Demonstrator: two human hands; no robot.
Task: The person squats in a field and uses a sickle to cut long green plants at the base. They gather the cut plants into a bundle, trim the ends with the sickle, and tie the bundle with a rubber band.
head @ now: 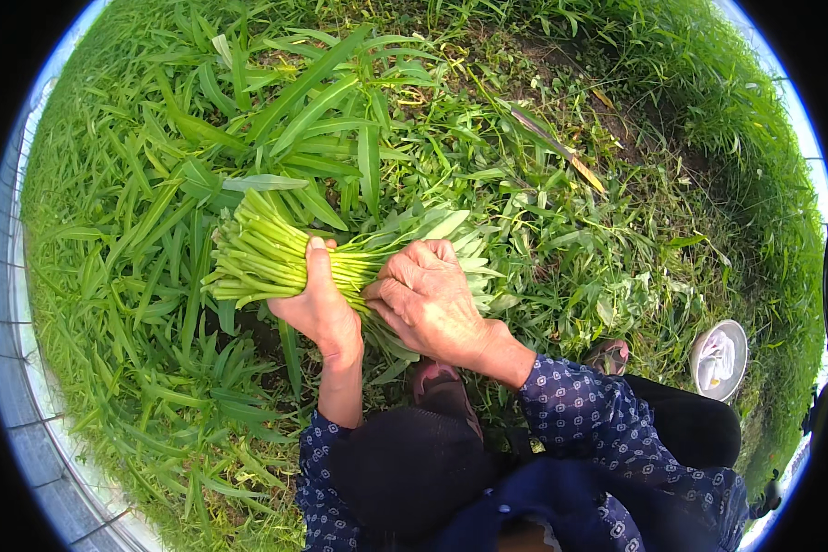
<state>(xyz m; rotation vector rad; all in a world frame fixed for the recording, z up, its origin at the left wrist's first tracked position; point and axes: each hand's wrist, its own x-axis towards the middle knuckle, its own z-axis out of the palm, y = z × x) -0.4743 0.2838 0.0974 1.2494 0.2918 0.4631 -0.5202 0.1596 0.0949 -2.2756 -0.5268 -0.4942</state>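
Note:
A thick bundle of water spinach [262, 252] lies sideways before me, with its pale cut stem ends to the left and its leaves [455, 231] to the right. My left hand [321, 303] is wrapped around the stems, thumb on top. Just to its right, my right hand [424, 300] is on the bundle, its bent fingers pinching in at the thinner stems. Whether those fingertips also hold a tie cannot be made out. The right hand covers part of the stems and leaves.
Leafy water spinach plants [131, 276] grow densely on the left. Beyond the bundle, what looks like a knife [548, 138] lies on cut greens. A metal bowl [698, 369] holding white plastic stands at right, near my shoe [608, 355]. Taller grass [752, 138] lines the right side.

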